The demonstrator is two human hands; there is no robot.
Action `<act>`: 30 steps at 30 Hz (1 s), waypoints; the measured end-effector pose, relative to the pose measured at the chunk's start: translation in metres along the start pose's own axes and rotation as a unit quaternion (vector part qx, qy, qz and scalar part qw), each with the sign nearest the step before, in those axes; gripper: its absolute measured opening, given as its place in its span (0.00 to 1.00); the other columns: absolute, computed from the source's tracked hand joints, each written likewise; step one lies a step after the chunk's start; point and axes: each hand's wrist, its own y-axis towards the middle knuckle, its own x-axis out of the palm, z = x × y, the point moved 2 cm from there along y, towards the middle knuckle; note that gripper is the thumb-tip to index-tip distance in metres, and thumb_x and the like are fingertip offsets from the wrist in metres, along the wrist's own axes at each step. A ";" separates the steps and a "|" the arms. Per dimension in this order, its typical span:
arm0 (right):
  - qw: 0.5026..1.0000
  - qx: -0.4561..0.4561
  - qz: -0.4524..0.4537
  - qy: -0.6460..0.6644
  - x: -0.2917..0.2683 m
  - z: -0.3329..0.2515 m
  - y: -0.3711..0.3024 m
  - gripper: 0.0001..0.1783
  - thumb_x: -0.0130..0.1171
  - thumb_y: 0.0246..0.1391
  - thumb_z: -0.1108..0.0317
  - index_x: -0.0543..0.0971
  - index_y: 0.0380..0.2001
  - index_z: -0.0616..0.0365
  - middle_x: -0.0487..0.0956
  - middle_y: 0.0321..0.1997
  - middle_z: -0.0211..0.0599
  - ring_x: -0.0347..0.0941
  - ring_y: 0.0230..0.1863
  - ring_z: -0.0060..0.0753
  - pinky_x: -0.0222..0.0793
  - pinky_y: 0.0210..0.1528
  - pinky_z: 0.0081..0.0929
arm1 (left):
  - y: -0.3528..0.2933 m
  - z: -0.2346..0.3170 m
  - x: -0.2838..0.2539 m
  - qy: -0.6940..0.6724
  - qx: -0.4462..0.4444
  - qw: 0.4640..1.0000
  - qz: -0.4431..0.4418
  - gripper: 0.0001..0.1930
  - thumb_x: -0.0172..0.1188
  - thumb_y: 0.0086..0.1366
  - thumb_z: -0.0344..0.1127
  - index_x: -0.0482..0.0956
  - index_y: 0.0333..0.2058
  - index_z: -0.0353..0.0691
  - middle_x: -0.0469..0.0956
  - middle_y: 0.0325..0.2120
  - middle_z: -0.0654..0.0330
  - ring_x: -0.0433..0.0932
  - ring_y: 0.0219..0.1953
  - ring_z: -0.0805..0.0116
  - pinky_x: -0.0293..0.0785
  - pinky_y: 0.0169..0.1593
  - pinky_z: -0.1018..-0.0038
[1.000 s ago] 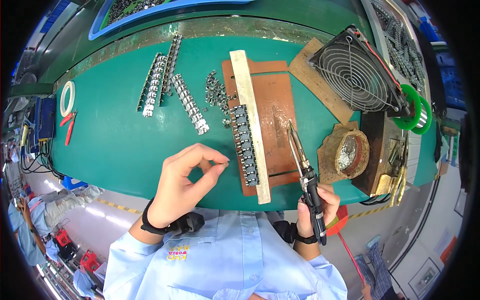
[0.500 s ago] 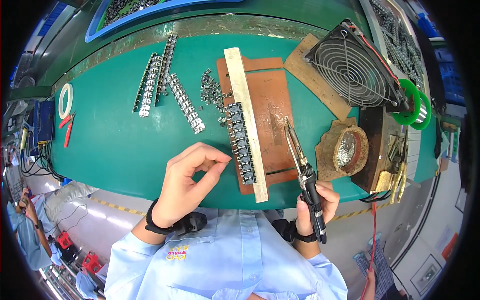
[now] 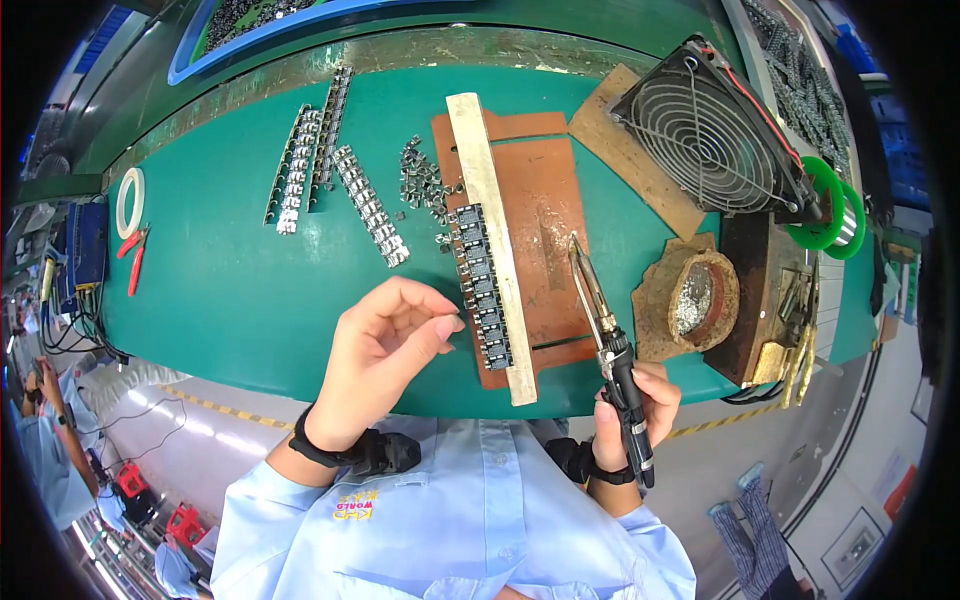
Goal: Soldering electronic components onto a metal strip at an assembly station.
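Observation:
My right hand (image 3: 650, 405) grips the black handle of a soldering iron (image 3: 622, 392), with a thin metal tube running alongside it. Its tip hovers over or touches a brown board (image 3: 545, 215); I cannot tell which. Curled in a loose pinch, my left hand (image 3: 385, 345) is just left of a row of small black components (image 3: 482, 290). Anything between its fingertips is too small or hidden to make out. The row lies along the left edge of a pale bar (image 3: 490, 230) on the board. Small loose metal parts (image 3: 425, 185) lie in a pile beyond my left hand.
Strips of metal parts (image 3: 372, 205) lie on the green mat (image 3: 220, 300). A fan (image 3: 705, 135), a round crusted pot (image 3: 715, 300) and a green solder spool (image 3: 828, 210) stand right. Red-handled cutters (image 3: 136, 262) and a tape roll (image 3: 130, 200) are far left.
My left hand's thumb and fingers have shifted from a rounded pinch to a more curled one, beside the same row. My right hand and the soldering iron have barely moved.

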 end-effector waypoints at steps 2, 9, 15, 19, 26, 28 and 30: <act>1.000 0.001 0.001 0.000 0.001 0.000 0.000 0.24 0.61 0.42 0.65 0.63 0.41 0.58 0.68 0.35 0.43 0.64 0.28 0.25 0.63 0.27 0.18 | 0.003 -0.001 0.000 -0.064 -0.024 0.998 -0.011 0.05 0.54 0.58 0.25 0.70 0.34 0.34 0.74 0.30 0.62 0.73 0.34 0.78 0.69 0.37 0.82; 1.000 -0.006 0.001 -0.008 0.001 0.002 0.000 0.24 0.62 0.43 0.64 0.63 0.41 0.58 0.69 0.35 0.42 0.64 0.30 0.26 0.63 0.29 0.19 | 0.004 -0.005 0.007 -0.081 -0.025 0.996 -0.016 0.05 0.54 0.58 0.26 0.69 0.33 0.35 0.73 0.29 0.63 0.72 0.32 0.79 0.69 0.37 0.82; 1.000 0.002 -0.001 0.022 0.000 0.001 -0.001 0.24 0.63 0.41 0.69 0.64 0.41 0.60 0.69 0.36 0.44 0.67 0.32 0.28 0.64 0.33 0.21 | 0.006 -0.005 0.007 -0.073 -0.033 0.996 -0.042 0.05 0.54 0.58 0.25 0.67 0.33 0.35 0.72 0.29 0.65 0.71 0.33 0.81 0.68 0.38 0.83; 0.999 0.013 -0.004 0.041 -0.001 0.002 -0.002 0.24 0.63 0.40 0.72 0.64 0.41 0.61 0.69 0.36 0.46 0.68 0.34 0.30 0.64 0.36 0.22 | 0.007 -0.005 0.008 -0.079 -0.041 0.995 -0.040 0.05 0.54 0.58 0.25 0.67 0.33 0.36 0.72 0.29 0.65 0.70 0.34 0.81 0.67 0.39 0.84; 1.000 0.010 0.000 -0.001 0.002 0.003 -0.001 0.24 0.62 0.43 0.63 0.63 0.41 0.59 0.68 0.35 0.42 0.64 0.26 0.23 0.63 0.26 0.18 | 0.008 -0.005 0.012 -0.091 -0.012 0.996 -0.003 0.07 0.54 0.58 0.27 0.66 0.33 0.37 0.71 0.26 0.65 0.70 0.30 0.79 0.66 0.36 0.84; 1.000 0.012 0.002 0.002 0.002 0.002 0.000 0.25 0.62 0.43 0.63 0.63 0.41 0.59 0.68 0.35 0.42 0.64 0.27 0.23 0.63 0.26 0.18 | 0.007 -0.006 0.011 -0.085 -0.012 0.996 -0.011 0.06 0.54 0.59 0.26 0.66 0.33 0.36 0.71 0.27 0.65 0.71 0.31 0.79 0.67 0.37 0.83; 1.000 0.012 0.003 0.003 0.002 0.002 0.000 0.24 0.62 0.43 0.63 0.63 0.41 0.59 0.68 0.35 0.42 0.64 0.27 0.23 0.63 0.26 0.18 | 0.006 -0.008 0.008 -0.074 -0.013 0.997 -0.026 0.04 0.52 0.59 0.25 0.67 0.33 0.36 0.72 0.29 0.64 0.71 0.33 0.79 0.68 0.40 0.81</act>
